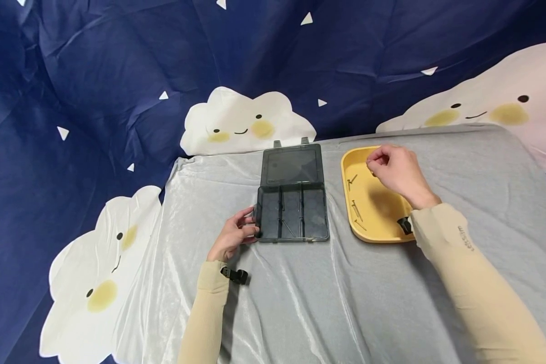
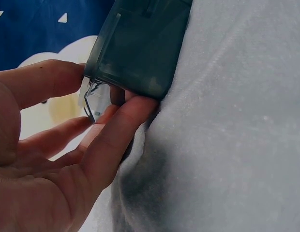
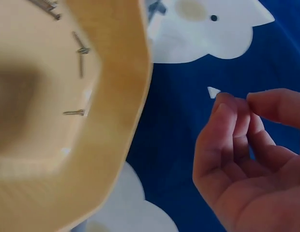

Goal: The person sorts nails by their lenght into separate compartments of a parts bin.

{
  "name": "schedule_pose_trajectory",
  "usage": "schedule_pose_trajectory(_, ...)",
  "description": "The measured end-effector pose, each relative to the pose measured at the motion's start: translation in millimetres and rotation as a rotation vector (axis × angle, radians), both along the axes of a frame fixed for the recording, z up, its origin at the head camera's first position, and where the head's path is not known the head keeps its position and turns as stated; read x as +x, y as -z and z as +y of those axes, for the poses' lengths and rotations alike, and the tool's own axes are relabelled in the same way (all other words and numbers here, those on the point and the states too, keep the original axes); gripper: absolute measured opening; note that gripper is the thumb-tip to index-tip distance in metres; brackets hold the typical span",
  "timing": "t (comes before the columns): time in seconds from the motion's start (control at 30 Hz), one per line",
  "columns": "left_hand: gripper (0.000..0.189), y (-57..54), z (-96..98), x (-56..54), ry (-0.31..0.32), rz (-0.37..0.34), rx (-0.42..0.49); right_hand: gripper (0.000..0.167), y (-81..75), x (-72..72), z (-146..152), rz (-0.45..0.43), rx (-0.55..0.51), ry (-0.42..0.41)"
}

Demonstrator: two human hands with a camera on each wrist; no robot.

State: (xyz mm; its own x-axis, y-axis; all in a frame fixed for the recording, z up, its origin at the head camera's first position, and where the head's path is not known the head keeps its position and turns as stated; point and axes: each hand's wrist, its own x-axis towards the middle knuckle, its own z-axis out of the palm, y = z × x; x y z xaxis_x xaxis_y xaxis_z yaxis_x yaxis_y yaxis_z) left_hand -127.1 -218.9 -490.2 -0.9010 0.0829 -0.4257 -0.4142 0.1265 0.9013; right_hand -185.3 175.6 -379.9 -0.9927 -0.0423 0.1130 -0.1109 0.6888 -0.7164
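Note:
A dark, see-through compartment box (image 1: 315, 212) lies on the cloth with its lid (image 1: 292, 165) folded back. Thin screws (image 1: 291, 228) lie in its middle compartments. My left hand (image 1: 233, 233) grips the box's left side near the front corner; the left wrist view has the thumb at the rim and fingers lower down. Over the far part of a yellow tray (image 1: 357, 222) is my right hand (image 1: 398, 169), fingers bent. Thumb and fingertips (image 3: 226, 113) nearly meet, nothing visible between them. Several screws (image 1: 356, 210) lie along the tray's left side.
Grey velvety cloth (image 1: 291, 303) covers the table, with folds in front of the box. Behind stands a dark blue curtain (image 1: 264, 55) printed with white clouds and triangles. Black camera straps (image 1: 234, 275) sit on both wrists, over beige sleeves.

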Motion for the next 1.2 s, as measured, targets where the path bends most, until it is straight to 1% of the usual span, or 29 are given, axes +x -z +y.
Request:
schedule_pose_trajectory(0.17, 0.069, 0.6, 0.4, 0.2, -0.007, 0.004, -0.003, 0.018, 13.5, -8.9, 4.1, -0.094, 0.069, -0.074)
schedule_pose_trajectory(0.3, 0.069, 2.2, -0.4, -0.1, -0.006, 0.004, -0.004, 0.017, 28.5, -15.7, 4.0, -0.177, 0.148, -0.169)
schedule_pose_trajectory(0.47, 0.069, 2.8, -1.4, -0.9, 0.001, 0.004, -0.001, 0.015, 46.0, -21.0, 0.8, -0.321, 0.215, -0.264)
schedule_pose_trajectory(0.53, 0.07, 3.0, -1.8, -1.2, 0.005, 0.0, 0.004, 0.015, 52.0, -22.1, -0.8, -0.362, 0.239, -0.292)
schedule_pose_trajectory(0.63, 0.072, 3.6, -2.4, -1.9, 0.009, -0.008, 0.01, 0.016, 60.4, -22.8, -3.4, -0.39, 0.26, -0.324)
schedule_pose_trajectory(0.7, 0.072, -3.3, -1.1, -0.6, 0.019, -0.016, 0.014, 0.018, 65.1, -23.2, -5.0, -0.395, 0.281, -0.341)
schedule_pose_trajectory(0.83, 0.073, -5.7, -2.5, -1.3, 0.029, -0.028, 0.017, 0.022, 68.8, -23.5, -10.0, -0.404, 0.302, -0.362)
schedule_pose_trajectory(0.87, 0.073, -5.6, -3.1, -1.6, 0.032, -0.033, 0.017, 0.022, 69.4, -23.8, -11.3, -0.407, 0.31, -0.367)
schedule_pose_trajectory(0.93, 0.074, 2.1, -5.2, -3.4, 0.027, -0.032, 0.017, 0.021, 70.2, -24.3, -13.7, -0.409, 0.327, -0.373)
schedule_pose_trajectory(0.97, 0.074, 3.6, -5.4, -3.3, 0.024, -0.029, 0.019, 0.021, 71.3, -24.8, -14.5, -0.412, 0.336, -0.376)
schedule_pose_trajectory(1.07, 0.073, 5.1, -4.7, -2.6, 0.013, -0.023, 0.02, 0.02, 72.5, -25.2, -17.0, -0.433, 0.355, -0.381)
schedule_pose_trajectory(1.2, 0.071, 4.0, -3.4, -1.8, -0.001, -0.009, 0.013, 0.019, 71.4, -24.8, -20.3, -0.457, 0.364, -0.381)
